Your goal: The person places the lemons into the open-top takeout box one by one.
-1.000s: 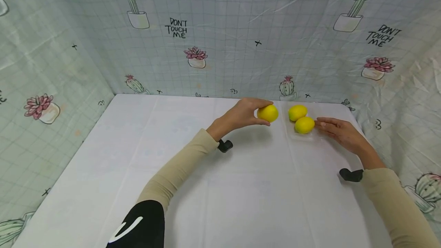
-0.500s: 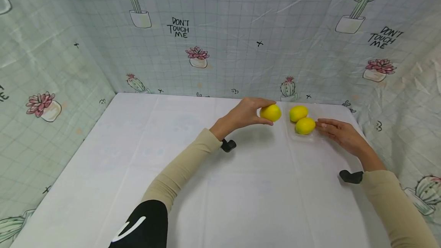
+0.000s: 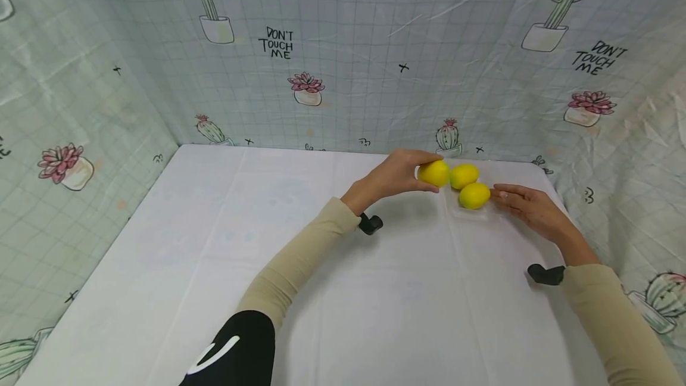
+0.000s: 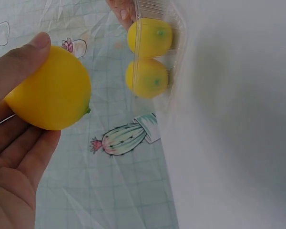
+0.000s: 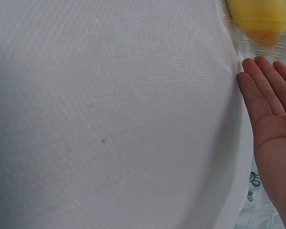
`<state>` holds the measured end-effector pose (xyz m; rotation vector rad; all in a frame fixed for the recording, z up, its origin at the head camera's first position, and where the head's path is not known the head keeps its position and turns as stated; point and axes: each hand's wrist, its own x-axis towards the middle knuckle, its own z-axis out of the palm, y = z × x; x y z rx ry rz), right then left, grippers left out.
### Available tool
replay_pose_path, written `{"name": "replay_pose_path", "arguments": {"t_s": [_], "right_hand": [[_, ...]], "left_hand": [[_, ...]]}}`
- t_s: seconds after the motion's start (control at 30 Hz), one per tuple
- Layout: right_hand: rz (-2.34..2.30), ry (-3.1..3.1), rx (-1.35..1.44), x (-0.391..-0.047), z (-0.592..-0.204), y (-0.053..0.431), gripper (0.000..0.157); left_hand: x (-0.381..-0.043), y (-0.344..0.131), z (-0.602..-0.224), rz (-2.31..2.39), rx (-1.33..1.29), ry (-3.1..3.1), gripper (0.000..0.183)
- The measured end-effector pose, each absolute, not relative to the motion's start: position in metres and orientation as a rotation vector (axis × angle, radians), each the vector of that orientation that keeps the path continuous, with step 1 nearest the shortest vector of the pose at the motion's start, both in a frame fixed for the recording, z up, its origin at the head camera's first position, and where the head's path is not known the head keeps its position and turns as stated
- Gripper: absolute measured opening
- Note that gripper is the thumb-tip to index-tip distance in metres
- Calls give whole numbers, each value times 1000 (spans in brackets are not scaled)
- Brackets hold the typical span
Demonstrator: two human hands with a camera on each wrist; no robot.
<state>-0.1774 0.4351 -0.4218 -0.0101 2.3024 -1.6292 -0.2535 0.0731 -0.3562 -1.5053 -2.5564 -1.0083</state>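
Observation:
Between thumb and fingers, my left hand (image 3: 393, 174) holds a yellow lemon (image 4: 55, 88) above the table, a green tip showing at its end. Just to its right, two more lemons, a rear lemon (image 3: 464, 176) and a front lemon (image 3: 474, 196), sit side by side in a clear plastic container (image 4: 178, 47). My right hand (image 3: 530, 210) is at the container's right side with fingers extended. In the right wrist view those straight fingers (image 5: 257, 90) lie at the ribbed container wall; whether they press it I cannot tell.
A white cloth covers the table (image 3: 343, 302). Behind it hangs a cactus-print curtain (image 3: 348, 76), which also closes off both sides. Both hands and the container are near the table's back right corner.
My left hand has moved to the right with its lemon, close up to the container. The right hand and the two lemons in the container have stayed in place.

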Motion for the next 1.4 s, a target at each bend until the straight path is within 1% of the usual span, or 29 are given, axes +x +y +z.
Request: {"name": "replay_pose_path", "arguments": {"t_s": [0.23, 0.43, 0.67, 0.83, 1.03, 1.13, 1.27, 1.4], "right_hand": [[-1648, 2290, -18, -177, -421, 435, 68], [-1648, 2286, -16, -177, -421, 435, 69], [-1697, 2242, -66, -177, -421, 438, 65], [-1672, 2256, -76, -179, -423, 440, 65], [-1612, 2288, -46, -180, -422, 441, 66], [-1574, 2313, -28, -181, -422, 441, 67], [-1509, 2361, -21, -181, -421, 442, 68], [-1366, 2448, -6, -182, -418, 441, 70]], "left_hand": [[-264, 92, -356, -1031, -1520, -2665, 60], [-271, 108, -351, -980, -1506, -2755, 60], [-281, 136, -345, -908, -1490, -2831, 58], [-286, 157, -343, -867, -1539, -2886, 57], [-289, 174, -347, -741, -1607, -2933, 48], [-290, 181, -352, -654, -1589, -2967, 47], [-291, 190, -355, -583, -1523, -3022, 49], [-292, 198, -357, -546, -1475, -3052, 46]]}}
